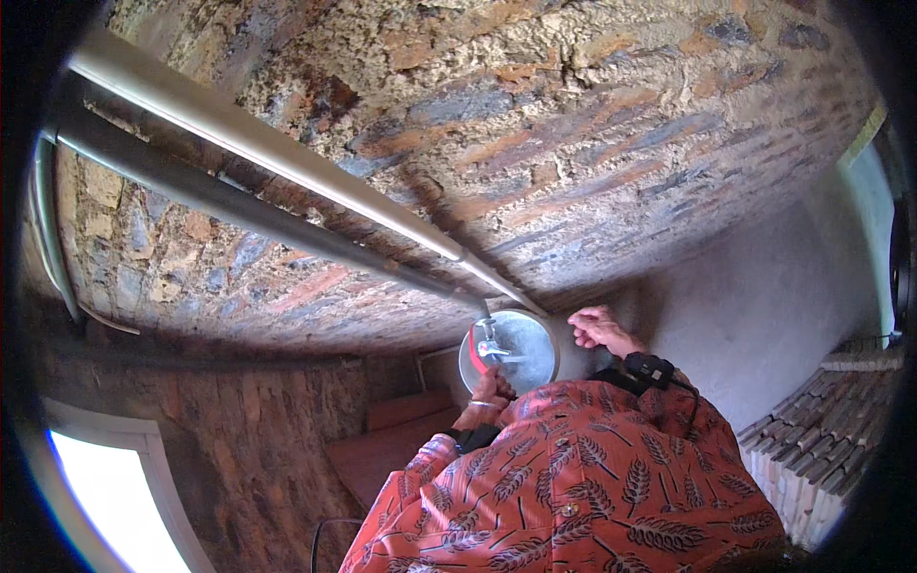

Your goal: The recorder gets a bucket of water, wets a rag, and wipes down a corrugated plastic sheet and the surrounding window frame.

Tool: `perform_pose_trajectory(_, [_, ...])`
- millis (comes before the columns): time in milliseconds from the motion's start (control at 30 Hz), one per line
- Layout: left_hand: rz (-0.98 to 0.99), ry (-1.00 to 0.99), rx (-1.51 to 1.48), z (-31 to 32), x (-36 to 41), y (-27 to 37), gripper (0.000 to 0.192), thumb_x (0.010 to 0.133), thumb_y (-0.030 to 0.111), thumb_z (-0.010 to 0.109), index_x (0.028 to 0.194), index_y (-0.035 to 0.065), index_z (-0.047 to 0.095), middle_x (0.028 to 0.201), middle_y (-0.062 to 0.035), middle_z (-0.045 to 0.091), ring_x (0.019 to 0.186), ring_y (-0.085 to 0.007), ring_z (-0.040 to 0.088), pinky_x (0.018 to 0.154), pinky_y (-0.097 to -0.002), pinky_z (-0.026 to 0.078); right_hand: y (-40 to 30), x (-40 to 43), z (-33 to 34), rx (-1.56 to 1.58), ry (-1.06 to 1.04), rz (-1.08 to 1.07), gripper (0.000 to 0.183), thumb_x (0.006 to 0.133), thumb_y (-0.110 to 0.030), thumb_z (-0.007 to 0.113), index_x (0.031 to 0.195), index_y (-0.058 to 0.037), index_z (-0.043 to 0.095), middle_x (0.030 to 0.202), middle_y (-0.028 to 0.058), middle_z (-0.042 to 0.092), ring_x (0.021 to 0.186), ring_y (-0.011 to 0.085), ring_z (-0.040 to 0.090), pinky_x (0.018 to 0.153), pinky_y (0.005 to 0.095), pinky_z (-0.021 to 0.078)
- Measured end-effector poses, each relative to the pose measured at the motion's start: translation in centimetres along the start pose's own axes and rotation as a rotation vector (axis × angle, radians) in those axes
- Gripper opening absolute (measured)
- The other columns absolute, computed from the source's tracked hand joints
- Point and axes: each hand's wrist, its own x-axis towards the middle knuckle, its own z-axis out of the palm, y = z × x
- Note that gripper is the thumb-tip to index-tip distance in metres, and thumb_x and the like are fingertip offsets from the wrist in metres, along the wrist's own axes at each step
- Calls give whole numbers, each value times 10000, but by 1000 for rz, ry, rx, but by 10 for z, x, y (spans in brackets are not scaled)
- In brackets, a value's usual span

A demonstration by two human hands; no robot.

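Observation:
A round metal basin (536, 351) lies before me against the wall, with a metal tap (491, 348) above it at the end of a pipe. A red strip or tube (473, 349) curves down from near the tap towards my left hand (493, 387), whose fingers are curled at the basin's near left rim; whether they grip the strip cannot be made out. My right hand (600, 329) is raised to the right of the basin, its fingers loosely bent, and nothing shows in it.
A pale pipe (286, 165) and a dark pipe (251, 218) run along the rough stone wall (544, 143) towards the basin. At the lower right stand stacked tiles or slats (817, 430). A bright window opening (107, 494) is at the lower left.

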Motion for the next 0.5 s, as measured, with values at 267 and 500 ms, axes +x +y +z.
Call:
perform_pose_trajectory(267, [25,-6,-40,-8,-5,0,369,808,249,471,506,152,282,416,10,190,369,-149,207,393,-296,209,2,34,63,-175,-373,-200,199,821,-178,507,940,-46,598,648,38,579,553,107,551,475,244,443])
perform_pose_trajectory(500, [33,-33,-17,-13,2,-2,352,821,292,442,527,161,300,403,16,183,338,-139,187,370,-293,213,13,52,103,-874,-111,-683,158,744,-149,488,819,-101,618,690,125,593,630,265,587,542,367,453])
